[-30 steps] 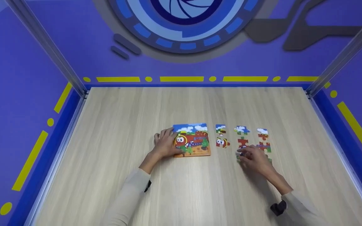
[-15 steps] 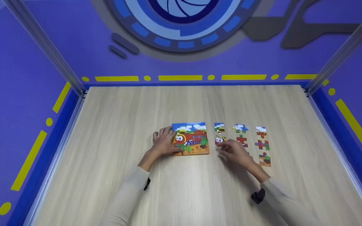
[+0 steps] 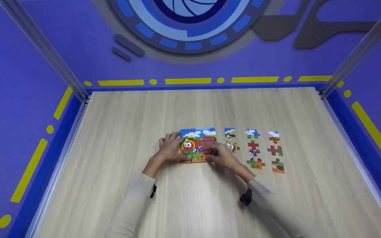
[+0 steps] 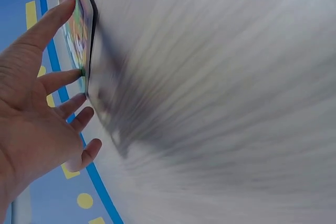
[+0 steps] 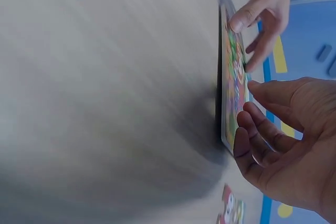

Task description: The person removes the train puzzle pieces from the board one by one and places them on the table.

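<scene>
A square jigsaw puzzle board (image 3: 195, 134) with a cartoon red train lies flat on the wooden table. My left hand (image 3: 169, 149) rests at its left side. The thumb lies over the lower left of the picture, and the forefinger reaches the upper left edge, as the left wrist view shows. Over the right part of the board is my right hand (image 3: 224, 155), fingers loosely bent and nothing visible between them. It hides the lower right of the picture. Just right of that hand is a loose puzzle piece (image 3: 231, 147) with the train's eyes, partly covered.
Several more loose pieces stand apart in columns to the right, among them a cloud piece (image 3: 252, 133), a red piece (image 3: 253, 147) and a green and orange piece (image 3: 256, 163). Blue panels (image 3: 190, 71) with yellow marks border the table's back and sides.
My right hand has moved left from the loose pieces, past the eye piece, to the board's right part. The lower middle piece is uncovered now. My left hand has stayed on the board.
</scene>
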`<state>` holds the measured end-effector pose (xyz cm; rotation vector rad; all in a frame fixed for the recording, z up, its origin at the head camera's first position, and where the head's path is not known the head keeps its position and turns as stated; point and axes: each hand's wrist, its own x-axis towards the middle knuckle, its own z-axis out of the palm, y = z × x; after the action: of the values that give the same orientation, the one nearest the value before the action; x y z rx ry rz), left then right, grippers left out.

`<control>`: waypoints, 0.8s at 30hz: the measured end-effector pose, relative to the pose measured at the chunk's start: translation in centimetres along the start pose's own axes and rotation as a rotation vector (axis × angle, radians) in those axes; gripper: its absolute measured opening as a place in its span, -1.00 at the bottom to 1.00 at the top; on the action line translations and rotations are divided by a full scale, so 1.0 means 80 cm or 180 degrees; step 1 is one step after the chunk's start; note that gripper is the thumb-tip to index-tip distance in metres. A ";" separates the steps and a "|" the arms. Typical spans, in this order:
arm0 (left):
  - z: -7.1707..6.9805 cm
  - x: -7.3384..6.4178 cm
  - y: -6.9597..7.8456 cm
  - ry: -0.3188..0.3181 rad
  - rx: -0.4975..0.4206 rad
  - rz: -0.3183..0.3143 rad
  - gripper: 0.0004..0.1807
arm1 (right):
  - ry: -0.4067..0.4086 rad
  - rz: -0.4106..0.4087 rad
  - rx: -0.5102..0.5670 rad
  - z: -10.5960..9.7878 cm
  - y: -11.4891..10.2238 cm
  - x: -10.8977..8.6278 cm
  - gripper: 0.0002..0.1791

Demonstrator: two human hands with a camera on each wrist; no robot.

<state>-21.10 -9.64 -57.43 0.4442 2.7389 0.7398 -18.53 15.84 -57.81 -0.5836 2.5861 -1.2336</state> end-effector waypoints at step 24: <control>-0.003 -0.004 -0.021 0.0069 0.0037 0.0310 0.07 | 0.0307 0.0070 -0.0580 0.055 -0.017 0.031 -0.61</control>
<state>-21.29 -11.22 -58.04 0.5789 2.7595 0.7570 -18.85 10.91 -59.58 -0.5394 2.7981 -1.0509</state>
